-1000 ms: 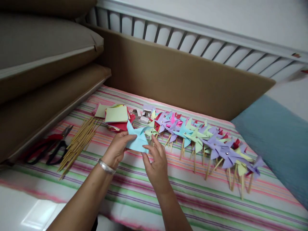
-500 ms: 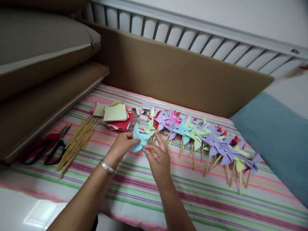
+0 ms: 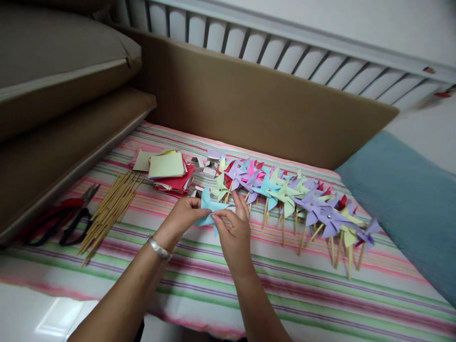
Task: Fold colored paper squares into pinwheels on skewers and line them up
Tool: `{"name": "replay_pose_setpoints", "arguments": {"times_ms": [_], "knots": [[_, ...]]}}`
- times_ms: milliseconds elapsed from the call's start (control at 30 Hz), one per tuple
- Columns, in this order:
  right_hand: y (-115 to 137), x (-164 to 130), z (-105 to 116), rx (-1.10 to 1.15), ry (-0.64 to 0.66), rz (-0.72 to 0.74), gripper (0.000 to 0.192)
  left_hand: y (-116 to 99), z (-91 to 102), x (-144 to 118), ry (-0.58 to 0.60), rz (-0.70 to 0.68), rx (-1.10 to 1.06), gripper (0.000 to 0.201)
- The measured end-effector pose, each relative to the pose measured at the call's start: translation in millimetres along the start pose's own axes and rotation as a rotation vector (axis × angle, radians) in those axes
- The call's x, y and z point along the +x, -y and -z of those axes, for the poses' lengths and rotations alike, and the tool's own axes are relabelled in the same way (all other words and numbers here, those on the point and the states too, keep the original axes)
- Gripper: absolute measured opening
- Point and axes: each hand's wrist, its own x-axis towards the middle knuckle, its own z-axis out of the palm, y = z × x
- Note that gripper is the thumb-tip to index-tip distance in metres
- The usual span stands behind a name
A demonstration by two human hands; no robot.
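Item: light-blue paper pinwheel head (image 3: 209,209), half folded, held above the striped bedcover (image 3: 199,285) between both hands.

Left hand (image 3: 181,216) — fingers closed on the paper's left side, thumb on top near the middle. A silver bracelet (image 3: 159,248) sits on that wrist.

Right hand (image 3: 233,232) — thumb and forefinger pinched together on the paper's lower right edge, the remaining fingers spread loosely beyond it.

Beyond the fingertips: a stack of coloured paper squares (image 3: 167,170), green sheet uppermost, red beneath. Small white pieces (image 3: 206,167) lie just past the paper; what they are cannot be told.

Left of the left fingers: a bundle of bamboo sticks (image 3: 109,211) lying loose, and further left a pair of black-and-red scissors (image 3: 60,223), blades shut.

Right of the right fingers: a row of finished pinwheels (image 3: 302,204) on sticks — purple, green, blue, red, pink — overlapping one another across the cover. A blue cushion (image 3: 409,199) lies beyond them, a brown cardboard panel (image 3: 256,104) stands at the back.

Handling note, as a judgement: the folded tips look best gathered one at a time over the centre, with the left thumb pinning each before the right fingers bring the next. Curve the paper softly, not creasing it flat, and keep the tips stacked squarely so a fastener could pass through all layers.
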Motion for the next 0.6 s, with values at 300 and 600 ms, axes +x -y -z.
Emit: {"name": "replay_pose_setpoints", "arguments": {"times_ms": [300, 600], "knots": [[0.0, -0.6, -0.1, -0.083, 0.000, 0.049, 0.011, 1.2, 0.5, -0.7, 0.046, -0.008, 0.040, 0.016], [3.1, 1.3, 2.7, -0.114, -0.009, 0.006, 0.008, -0.9, 0.5, -3.6, 0.076, 0.019, 0.021, 0.017]]}}
